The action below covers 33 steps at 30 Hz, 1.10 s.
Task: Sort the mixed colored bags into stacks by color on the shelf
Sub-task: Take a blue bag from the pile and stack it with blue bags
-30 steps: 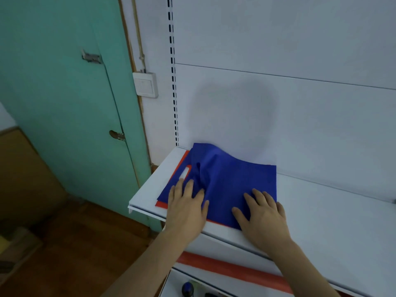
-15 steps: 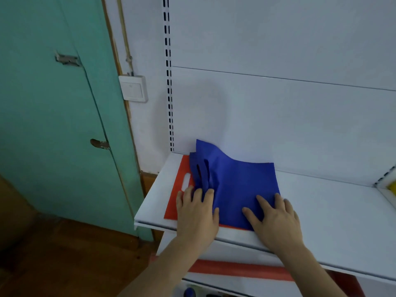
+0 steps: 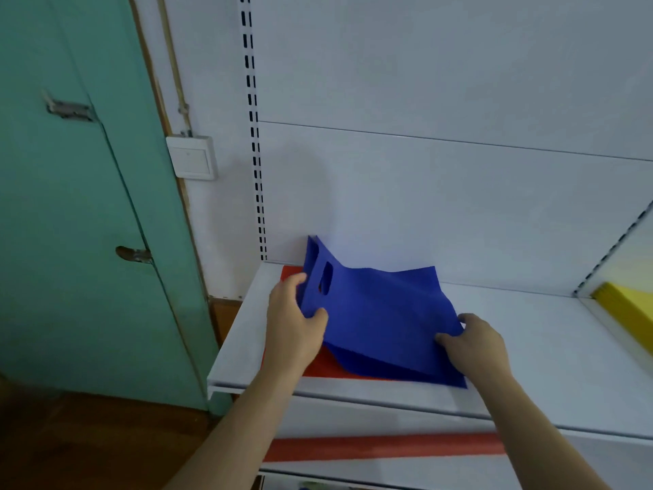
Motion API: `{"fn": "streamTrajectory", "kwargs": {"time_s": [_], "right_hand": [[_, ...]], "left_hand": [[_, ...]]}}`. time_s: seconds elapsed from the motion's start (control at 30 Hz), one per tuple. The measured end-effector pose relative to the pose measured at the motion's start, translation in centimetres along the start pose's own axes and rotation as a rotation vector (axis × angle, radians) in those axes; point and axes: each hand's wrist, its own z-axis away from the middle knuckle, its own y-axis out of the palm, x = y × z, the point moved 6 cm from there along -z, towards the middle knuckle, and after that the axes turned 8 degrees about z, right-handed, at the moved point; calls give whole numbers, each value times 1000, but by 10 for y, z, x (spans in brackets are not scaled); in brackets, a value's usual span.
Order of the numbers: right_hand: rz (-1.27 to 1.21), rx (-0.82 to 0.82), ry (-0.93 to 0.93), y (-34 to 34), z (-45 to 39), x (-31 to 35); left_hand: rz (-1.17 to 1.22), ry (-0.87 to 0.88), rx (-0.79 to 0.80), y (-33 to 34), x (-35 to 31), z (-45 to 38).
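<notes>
A blue bag [image 3: 381, 313] with a cut-out handle lies at the left end of the white shelf [image 3: 551, 351], its handle end raised off the surface. Under it lies a flat red bag [image 3: 328, 366], showing at the front left and back left. My left hand [image 3: 291, 320] grips the blue bag's lifted handle edge, thumb on top. My right hand [image 3: 473, 343] pinches the bag's right edge near the front corner. How many blue layers there are I cannot tell.
A yellow bag [image 3: 629, 309] lies on the neighbouring shelf section at the far right. The shelf's white back panel rises just behind the bags. A green door [image 3: 77, 221] and a wall switch [image 3: 192, 157] are to the left. A red strip [image 3: 381, 449] runs along the lower shelf edge.
Both hands went from pressing flat on the blue bag to gripping its edges. The handle end has risen off the red bag. The camera has shifted right.
</notes>
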Motion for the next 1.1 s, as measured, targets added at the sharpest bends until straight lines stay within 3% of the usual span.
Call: {"fn": "streamTrajectory", "kwargs": {"time_s": [0.1, 0.2, 0.33, 0.43, 0.6, 0.77, 0.93, 1.1], "right_hand": [[-38, 23, 18, 2, -3, -10], [-9, 100, 7, 2, -5, -9], [147, 104, -26, 3, -1, 8], [146, 120, -19, 9, -1, 16], [146, 161, 7, 10, -3, 12], [22, 188, 12, 11, -11, 3], [-566, 34, -52, -14, -16, 0], [-880, -126, -167, -45, -10, 3]], "left_hand": [[168, -226, 24, -2, 14, -10], [-20, -289, 14, -7, 18, -24], [-538, -144, 221, -3, 9, -34], [-629, -32, 251, -4, 7, -28], [-461, 68, 324, -1, 7, -15], [-221, 148, 265, -5, -2, -11], [74, 52, 184, -10, -3, -19], [188, 63, 165, -13, 1, -25]]}}
